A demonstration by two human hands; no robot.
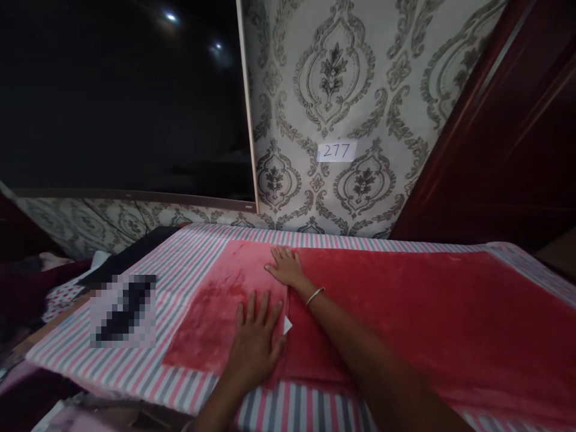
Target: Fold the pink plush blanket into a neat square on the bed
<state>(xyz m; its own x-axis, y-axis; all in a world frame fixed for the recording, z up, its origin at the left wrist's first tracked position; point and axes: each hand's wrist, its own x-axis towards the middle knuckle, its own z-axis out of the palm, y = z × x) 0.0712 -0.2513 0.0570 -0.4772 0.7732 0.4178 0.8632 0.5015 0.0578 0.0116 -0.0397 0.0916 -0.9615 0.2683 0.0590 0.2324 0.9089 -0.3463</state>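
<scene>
A red plush cloth (427,312) lies spread over the striped surface, with its left part folded over into a lighter flap (207,324). My left hand (256,342) rests flat on the flap near its right edge, fingers spread. Further back, my right hand (287,267) lies on the flap's far right corner, also with fingers apart; a light bracelet circles that wrist. Beside my left thumb, a small white tag (287,325) sticks out from the flap's edge. Neither hand grips anything.
Pink, grey and white striped fabric (153,288) covers the table. A pixelated dark object (123,309) lies at its left. Behind hang a large black screen (126,102) and a label reading 277 (336,151). Clothes (65,294) are piled left; dark red wood panelling (490,138) stands right.
</scene>
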